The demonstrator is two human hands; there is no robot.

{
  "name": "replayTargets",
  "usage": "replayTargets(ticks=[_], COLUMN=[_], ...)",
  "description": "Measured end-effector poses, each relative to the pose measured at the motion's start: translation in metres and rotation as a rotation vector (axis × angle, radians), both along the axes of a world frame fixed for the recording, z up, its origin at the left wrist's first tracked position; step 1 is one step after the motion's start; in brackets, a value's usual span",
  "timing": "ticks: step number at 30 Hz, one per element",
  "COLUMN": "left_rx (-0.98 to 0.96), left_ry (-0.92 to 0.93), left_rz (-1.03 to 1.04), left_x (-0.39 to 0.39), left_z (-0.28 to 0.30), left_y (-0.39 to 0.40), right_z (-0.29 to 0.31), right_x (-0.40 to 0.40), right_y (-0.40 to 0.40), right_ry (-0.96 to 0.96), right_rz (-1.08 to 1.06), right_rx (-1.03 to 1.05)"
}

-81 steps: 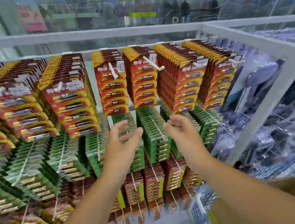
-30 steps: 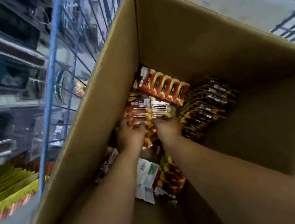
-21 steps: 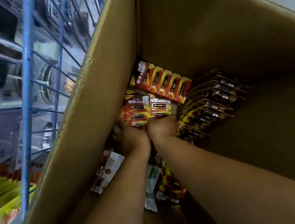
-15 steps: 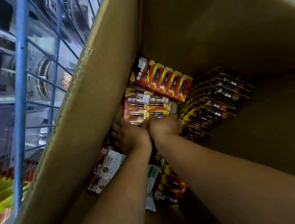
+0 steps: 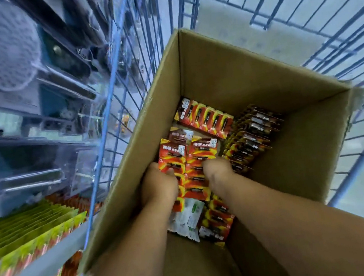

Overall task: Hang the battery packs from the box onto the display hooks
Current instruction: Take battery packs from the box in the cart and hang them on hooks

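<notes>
Packs: the stack of battery packs (image 5: 188, 167) looks flat, stiff, slick, maybe heavy together.
Hold: by both side edges.
Grip: left hand (image 5: 158, 185) and right hand (image 5: 218, 171) squeeze the stack inside the box (image 5: 294, 145).

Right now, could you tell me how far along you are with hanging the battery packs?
Done: the display hooks at lower left already carry rows of green packs. In hand: both the left hand and the right hand grip a stack of red battery packs inside the cardboard box. Left: this stack is not yet hung, and a row of packs plus a dark bundle remain in the box.
</notes>
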State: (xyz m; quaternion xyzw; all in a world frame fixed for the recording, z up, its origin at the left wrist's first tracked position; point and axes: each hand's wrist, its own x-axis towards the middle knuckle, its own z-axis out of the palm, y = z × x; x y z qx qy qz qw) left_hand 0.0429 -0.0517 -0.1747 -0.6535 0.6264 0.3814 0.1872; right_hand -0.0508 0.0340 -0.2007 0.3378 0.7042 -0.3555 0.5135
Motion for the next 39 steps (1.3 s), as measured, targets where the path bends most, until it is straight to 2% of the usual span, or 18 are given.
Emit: replayTargets(ticks=[4, 8, 12, 16, 22, 29, 39], left_rx=[0.004, 0.116, 0.146, 0.083, -0.204, -0.461, -0.842], left_ry=[0.130, 0.337, 0.543, 0.735, 0.893, 1.078, 1.101], left_rz=[0.008, 0.167, 0.268, 0.430, 0.725, 0.914, 1.073], left_x=[0.015, 0.039, 0.061, 0.073, 0.098, 0.145, 0.203], left_z=[0.061, 0.118, 0.170, 0.221, 0.300, 0.385, 0.486], left_y=[0.003, 0.018, 0.035, 0.048, 0.094, 0.160, 0.244], right_z=[0.080, 0.156, 0.198, 0.224, 0.301, 0.391, 0.493], right_x=[-0.018, -0.033, -0.030, -0.027, -0.017, 0.018, 0.094], right_y=[0.020, 0.050, 0.074, 0.081, 0.074, 0.072, 0.090], right_ry=[-0.022, 0.059, 0.109, 0.200, 0.201, 0.180, 0.163], right_rz=[0.104, 0.069, 0.021, 0.173, 0.496, 0.776, 1.020], right_rx=[-0.133, -0.192, -0.392, -0.534, -0.802, -1.036, -1.241])
